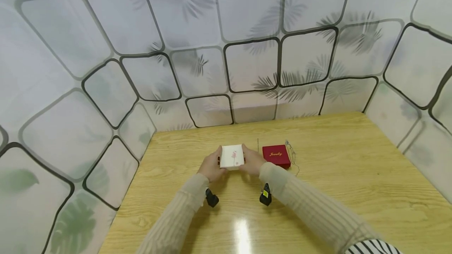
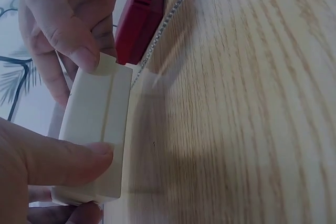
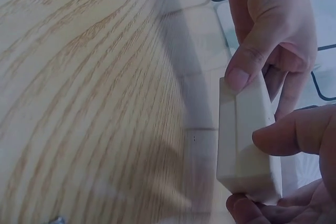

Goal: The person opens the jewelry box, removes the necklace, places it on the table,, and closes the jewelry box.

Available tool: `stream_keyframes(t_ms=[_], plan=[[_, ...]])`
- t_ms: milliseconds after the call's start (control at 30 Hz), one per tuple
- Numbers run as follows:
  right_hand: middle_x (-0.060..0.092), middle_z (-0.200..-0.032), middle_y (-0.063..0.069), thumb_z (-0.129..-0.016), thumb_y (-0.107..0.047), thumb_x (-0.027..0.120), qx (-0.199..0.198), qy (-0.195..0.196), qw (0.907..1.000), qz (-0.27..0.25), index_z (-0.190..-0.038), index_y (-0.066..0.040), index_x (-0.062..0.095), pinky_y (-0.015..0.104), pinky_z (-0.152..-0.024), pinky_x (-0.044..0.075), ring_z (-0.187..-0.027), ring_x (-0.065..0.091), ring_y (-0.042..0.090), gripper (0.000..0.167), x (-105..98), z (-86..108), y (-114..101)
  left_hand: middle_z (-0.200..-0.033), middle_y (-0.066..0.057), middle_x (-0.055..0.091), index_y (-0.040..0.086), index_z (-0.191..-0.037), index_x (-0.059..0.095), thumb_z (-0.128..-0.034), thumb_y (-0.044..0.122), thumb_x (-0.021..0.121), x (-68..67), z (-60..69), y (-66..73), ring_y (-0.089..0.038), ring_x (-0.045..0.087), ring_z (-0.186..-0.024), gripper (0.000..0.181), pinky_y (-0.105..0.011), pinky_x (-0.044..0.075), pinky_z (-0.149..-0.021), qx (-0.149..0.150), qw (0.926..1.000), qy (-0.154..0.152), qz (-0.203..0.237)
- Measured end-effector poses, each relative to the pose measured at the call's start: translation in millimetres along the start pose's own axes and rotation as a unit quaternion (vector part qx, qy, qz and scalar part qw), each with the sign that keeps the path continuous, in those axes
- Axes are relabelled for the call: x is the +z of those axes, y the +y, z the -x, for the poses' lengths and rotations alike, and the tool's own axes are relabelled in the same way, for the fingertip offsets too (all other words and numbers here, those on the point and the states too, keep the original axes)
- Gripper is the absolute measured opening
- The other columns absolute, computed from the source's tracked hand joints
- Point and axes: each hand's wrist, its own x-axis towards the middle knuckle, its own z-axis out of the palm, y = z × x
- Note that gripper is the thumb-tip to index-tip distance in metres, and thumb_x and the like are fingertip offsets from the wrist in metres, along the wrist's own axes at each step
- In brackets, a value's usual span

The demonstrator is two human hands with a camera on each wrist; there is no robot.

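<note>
A small white box [image 1: 232,156] with a pink flower printed on its top is between my two hands, low over the table. My left hand [image 1: 212,164] grips its left end, and my right hand [image 1: 252,160] holds the right end. In the left wrist view, both thumbs press on the front side of the box [image 2: 94,111], across a seam running along it. The right wrist view shows the same seam on the box [image 3: 244,129], with the lid on. Some fingers are hidden behind it. Whether the box touches the table I cannot tell.
Just right of my right hand lies a red jewelry box [image 1: 276,155] with gold lettering. A thin silver chain [image 1: 291,153] lies along its right side. Another chain [image 2: 167,20] stretches over the wood in the left wrist view. Patterned cloth [image 1: 208,69] surrounds the wooden table [image 1: 339,167].
</note>
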Motion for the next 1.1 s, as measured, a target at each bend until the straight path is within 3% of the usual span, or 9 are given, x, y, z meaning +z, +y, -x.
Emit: stream_keyframes(t_ms=[200, 500, 733, 1100], plan=[[0.03, -0.153, 0.018, -0.084, -0.009, 0.068, 0.021, -0.007, 0.9998, -0.001, -0.152, 0.002, 0.013, 0.043, -0.111, 0.029, -0.135, 0.036, 0.03, 0.089, 4, -1.1, 3, -0.148, -0.02, 0.036, -0.005, -0.15, 0.022, -0.0782, 0.004, 0.078, 7.6, -7.6, -4.4, -0.031, 0.042, -0.131, 0.091, -0.039, 0.037, -0.106, 0.002, 0.9995, -0.009, -0.031], [0.036, -0.149, 0.019, -0.083, -0.007, 0.067, 0.022, -0.012, 0.9997, 0.001, -0.151, 0.003, 0.018, 0.042, -0.109, 0.033, -0.131, 0.041, 0.027, 0.084, 8, -0.9, 11, -0.145, -0.023, 0.039, -0.006, -0.149, 0.024, -0.0766, 0.009, 0.081, 16.5, -10.5, -9.3, -0.033, 0.043, -0.13, 0.093, -0.04, 0.037, -0.106, 0.004, 0.9986, -0.017, -0.049], [0.037, -0.149, 0.016, -0.086, -0.009, 0.066, 0.025, -0.015, 0.9996, -0.003, -0.152, 0.0, 0.018, 0.041, -0.11, 0.031, -0.131, 0.04, 0.024, 0.082, 13, -1.3, 13, -0.144, -0.022, 0.042, -0.004, -0.149, 0.025, -0.0768, 0.009, 0.081, 18.0, -8.6, -10.5, -0.032, 0.046, -0.129, 0.093, -0.04, 0.038, -0.105, -0.007, 0.9985, -0.014, -0.052], [0.032, -0.151, 0.021, -0.085, -0.012, 0.068, 0.01, 0.02, 0.9996, 0.018, -0.15, 0.005, 0.02, 0.043, -0.112, 0.026, -0.138, 0.031, 0.032, 0.083, 13, 5.6, 9, -0.149, -0.021, 0.035, -0.004, -0.151, 0.019, -0.0792, 0.017, 0.081, 13.9, 1.5, -7.7, -0.033, 0.039, -0.134, 0.097, -0.041, 0.034, -0.108, -0.012, 0.9993, -0.018, -0.031]])
